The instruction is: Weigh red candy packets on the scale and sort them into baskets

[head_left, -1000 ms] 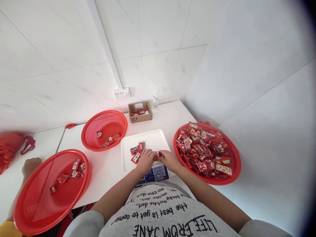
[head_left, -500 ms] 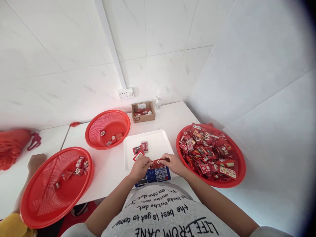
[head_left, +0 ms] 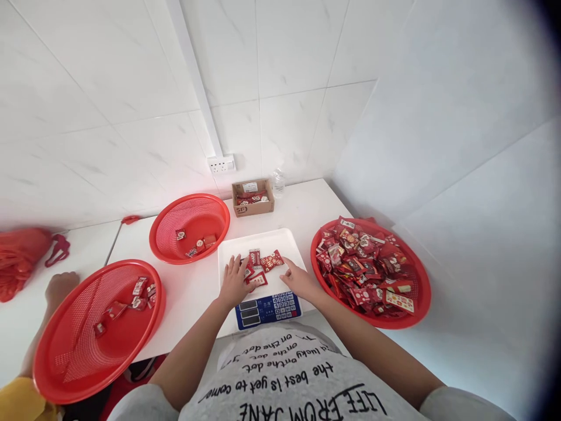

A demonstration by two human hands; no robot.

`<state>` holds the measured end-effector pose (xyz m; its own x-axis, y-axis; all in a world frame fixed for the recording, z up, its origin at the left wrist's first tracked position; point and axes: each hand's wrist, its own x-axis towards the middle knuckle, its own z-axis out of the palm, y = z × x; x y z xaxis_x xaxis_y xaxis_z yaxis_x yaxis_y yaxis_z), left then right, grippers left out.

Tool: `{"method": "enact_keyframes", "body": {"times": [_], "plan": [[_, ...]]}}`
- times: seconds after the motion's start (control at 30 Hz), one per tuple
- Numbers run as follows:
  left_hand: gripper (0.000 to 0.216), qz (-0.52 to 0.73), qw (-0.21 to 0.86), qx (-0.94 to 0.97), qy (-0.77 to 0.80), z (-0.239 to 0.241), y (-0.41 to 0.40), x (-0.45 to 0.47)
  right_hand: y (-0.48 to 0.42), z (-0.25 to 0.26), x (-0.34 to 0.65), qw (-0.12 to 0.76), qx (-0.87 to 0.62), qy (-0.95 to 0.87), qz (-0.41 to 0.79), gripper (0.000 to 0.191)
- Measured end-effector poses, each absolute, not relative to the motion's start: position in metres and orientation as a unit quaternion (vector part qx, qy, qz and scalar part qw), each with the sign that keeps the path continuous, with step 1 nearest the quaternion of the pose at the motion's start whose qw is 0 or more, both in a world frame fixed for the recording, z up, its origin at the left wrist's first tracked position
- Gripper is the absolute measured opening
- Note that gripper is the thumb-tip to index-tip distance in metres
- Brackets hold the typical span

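Note:
Several small red snack packets (head_left: pixel 272 261) lie together on the white pan of a digital scale (head_left: pixel 287 238). My left hand (head_left: pixel 234 282) rests over the left side of the pan, fingers spread, covering part of the packets under it. At the right edge of the pan, my right hand (head_left: pixel 298 279) has its thumb and fingers apart beside the rightmost packet; whether it touches that packet I cannot tell. Below the pan shows the scale's blue keypad and display panel (head_left: pixel 268 310).
A red basket heaped with packets (head_left: pixel 316 280) stands at right. Two red baskets at left, a far one (head_left: pixel 158 225) and a near one (head_left: pixel 44 356), hold a few packets. Behind are a cardboard box (head_left: pixel 254 207) and a clear bottle (head_left: pixel 278 184). Another person's hand (head_left: pixel 63 286) is at far left.
The red packet pinched between both hands now lies on the scale pan with the others. My hands have parted and moved forward, the left one spreading over the packets.

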<state>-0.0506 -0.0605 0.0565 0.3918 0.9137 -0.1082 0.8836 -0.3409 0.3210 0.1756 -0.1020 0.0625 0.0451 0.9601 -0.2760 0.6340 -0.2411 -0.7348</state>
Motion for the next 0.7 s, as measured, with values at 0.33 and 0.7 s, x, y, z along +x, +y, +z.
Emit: {"method": "enact_keyframes", "body": {"times": [0.33,0.7], "plan": [[0.068,0.095,0.154,0.778,0.602,0.047,-0.066,-0.014,-0.094,0.068,0.173,0.145,-0.691,-0.633,0.318,0.021],[0.066,0.047,0.109,0.780,0.614,0.062,-0.062,0.014,-0.100,0.071,0.171,0.162,-0.693,-0.625,0.323,0.026]]}}
